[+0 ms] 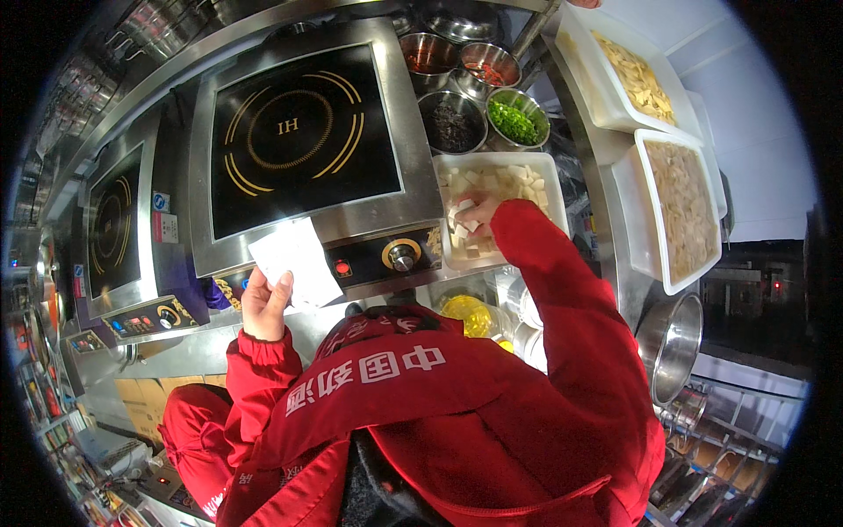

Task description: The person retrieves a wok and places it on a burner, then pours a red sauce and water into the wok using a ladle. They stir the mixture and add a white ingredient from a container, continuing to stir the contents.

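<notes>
Between thumb and fingers my left hand (265, 309) pinches a white paper sheet (296, 260), held over the front edge of the large induction cooker (355, 204). My right hand (485, 212) reaches down into a white plastic tub (560, 197) on the cooker's right. White tofu-like cubes (527, 179) lie in the tub in cloudy liquid. The curled right fingers close around a few of these cubes; the sleeve and the hand hide part of the tub.
Steel bowls hold chopped green onions (514, 122), a dark shredded ingredient (451, 125) and red contents (484, 71). Two white tubs of yellowish strips (635, 79) and pale pieces (681, 204) stand right. A second induction cooker (115, 224) is left; an oil container (467, 315) sits below.
</notes>
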